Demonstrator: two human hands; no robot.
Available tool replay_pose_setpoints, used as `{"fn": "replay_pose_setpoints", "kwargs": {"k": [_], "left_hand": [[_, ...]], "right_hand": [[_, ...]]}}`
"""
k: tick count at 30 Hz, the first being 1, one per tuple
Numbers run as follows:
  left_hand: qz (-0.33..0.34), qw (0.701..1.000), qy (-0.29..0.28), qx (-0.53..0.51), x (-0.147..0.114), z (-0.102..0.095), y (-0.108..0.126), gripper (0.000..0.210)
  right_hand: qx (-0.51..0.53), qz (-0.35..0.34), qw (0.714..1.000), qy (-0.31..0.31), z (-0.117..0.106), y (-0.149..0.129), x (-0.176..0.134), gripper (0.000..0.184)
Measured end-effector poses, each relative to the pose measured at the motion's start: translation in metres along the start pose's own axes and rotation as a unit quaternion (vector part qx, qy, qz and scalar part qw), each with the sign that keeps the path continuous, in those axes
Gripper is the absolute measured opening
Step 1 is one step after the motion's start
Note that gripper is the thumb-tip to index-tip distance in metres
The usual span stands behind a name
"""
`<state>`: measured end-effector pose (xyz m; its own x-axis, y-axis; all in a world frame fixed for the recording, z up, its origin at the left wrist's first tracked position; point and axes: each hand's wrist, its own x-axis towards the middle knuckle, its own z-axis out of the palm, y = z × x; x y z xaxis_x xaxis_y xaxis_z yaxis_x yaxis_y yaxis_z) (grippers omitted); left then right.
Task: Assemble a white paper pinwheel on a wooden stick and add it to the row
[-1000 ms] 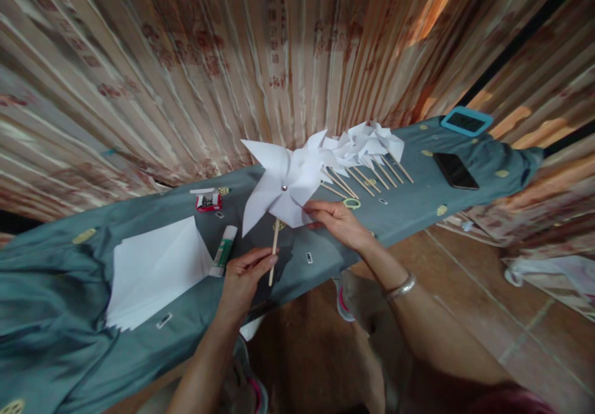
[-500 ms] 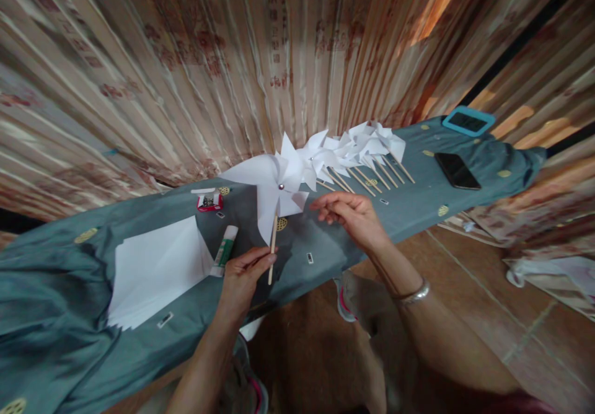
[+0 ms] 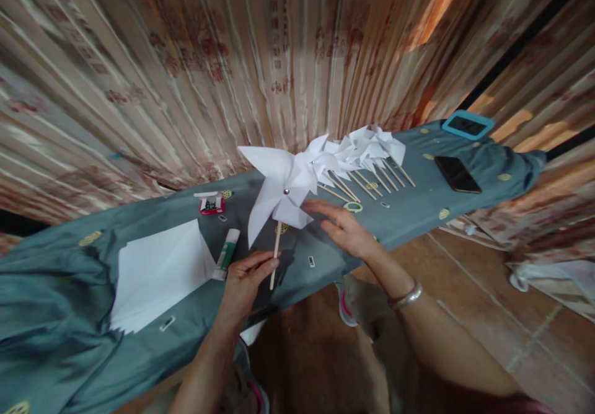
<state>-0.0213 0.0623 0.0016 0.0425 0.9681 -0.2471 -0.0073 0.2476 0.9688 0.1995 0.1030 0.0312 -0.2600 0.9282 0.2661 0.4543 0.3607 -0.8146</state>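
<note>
Bare forearms, a silver bangle (image 3: 405, 295) on the right wrist.

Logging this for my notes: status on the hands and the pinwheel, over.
Left hand gripping pinwheel by its stick, upright. Right hand open, fingers at a blade edge. Finished pinwheels lying behind; glue stick beside left hand.

The pinwheel (image 3: 283, 188) shows its blades at a new angle, one long blade now pointing up-left. The right hand (image 3: 346, 231), lifted clear half a second ago, is back by the lower-right blade, fingers (image 3: 320, 206) spread open.
</note>
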Motion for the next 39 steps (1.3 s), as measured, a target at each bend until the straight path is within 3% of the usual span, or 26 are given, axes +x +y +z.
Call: {"fn": "replay_pose_setpoints", "kwargs": {"k": [6, 10, 12, 14, 16, 18, 21, 25, 31, 39], "left_hand": [[0.012, 1.000, 0.013, 0.017, 0.000, -0.001, 0.003, 0.022], [0.010, 1.000, 0.018, 0.004, -0.001, -0.003, 0.004, 0.023], [0.008, 1.000, 0.019, 0.005, -0.002, -0.004, 0.004, 0.023], [0.007, 1.000, 0.017, 0.004, -0.003, -0.004, 0.006, 0.022], [0.006, 1.000, 0.013, -0.001, -0.004, -0.003, 0.007, 0.021], [0.009, 1.000, 0.007, 0.003, -0.004, -0.003, 0.006, 0.020], [0.017, 1.000, 0.001, 0.017, -0.004, -0.002, 0.004, 0.020], [0.018, 1.000, -0.005, 0.020, -0.004, -0.002, 0.005, 0.018], [0.015, 1.000, 0.021, 0.005, -0.004, -0.002, 0.009, 0.020], [0.036, 0.999, 0.029, 0.016, -0.002, -0.002, 0.008, 0.020]], "right_hand": [[0.147, -0.004, 0.981, -0.125, 0.013, -0.017, -0.003, 0.034], [0.196, 0.037, 0.970, -0.140, 0.003, -0.022, -0.004, 0.024], [0.231, 0.073, 0.966, -0.088, -0.006, -0.020, -0.004, 0.021], [0.241, 0.094, 0.965, 0.030, -0.014, -0.014, -0.002, 0.021], [0.187, 0.086, 0.966, 0.158, -0.018, -0.008, -0.001, 0.021], [0.073, 0.050, 0.972, 0.219, -0.017, -0.003, 0.000, 0.026], [-0.078, -0.021, 0.982, 0.170, -0.012, 0.000, 0.000, 0.047], [-0.132, -0.058, 0.986, 0.088, -0.004, 0.001, 0.000, 0.052], [-0.098, -0.040, 0.993, 0.046, 0.004, -0.002, -0.002, 0.043], [-0.026, -0.051, 0.993, -0.099, 0.021, -0.032, -0.011, 0.038]]}}
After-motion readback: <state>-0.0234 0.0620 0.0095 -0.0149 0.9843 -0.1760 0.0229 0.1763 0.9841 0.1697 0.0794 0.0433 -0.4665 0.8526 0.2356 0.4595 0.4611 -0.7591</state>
